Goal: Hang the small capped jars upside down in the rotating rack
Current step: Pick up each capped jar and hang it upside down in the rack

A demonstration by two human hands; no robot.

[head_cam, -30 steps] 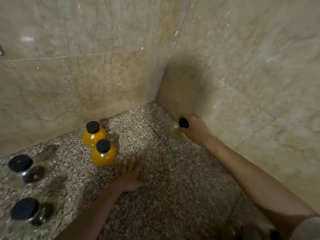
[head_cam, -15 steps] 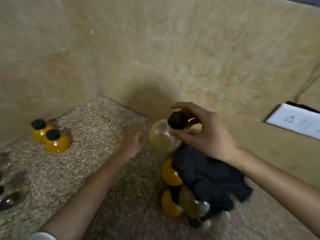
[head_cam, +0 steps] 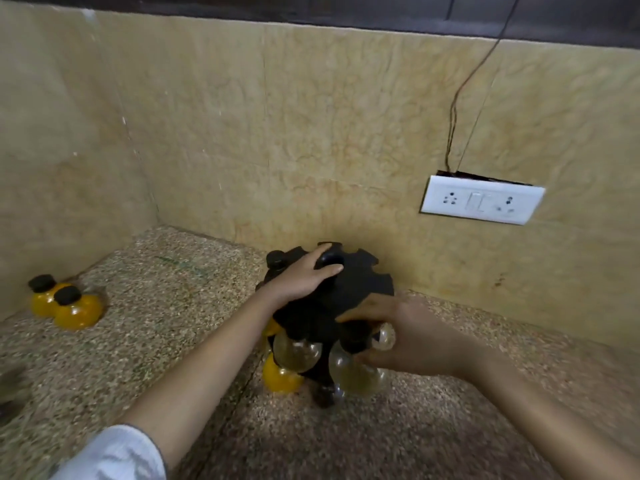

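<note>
The right hand [head_cam: 412,337] is pinching a pale jar [head_cam: 360,374] under the rack [head_cam: 346,292] rim; the left hand [head_cam: 301,280] is lying flat, fingers spread, on top.

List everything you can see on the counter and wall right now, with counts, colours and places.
rotating rack: one, black, on the counter by the back wall
hanging jars: at least four, two clear, two yellow-filled, under the rack's front
standing jars: two, yellow with black caps, far left
counter: one, speckled stone
socket plate: one, white, on the wall at right
left hand: on the rack's top
right hand: at the rack's front edge, fingers around a clear jar
</note>
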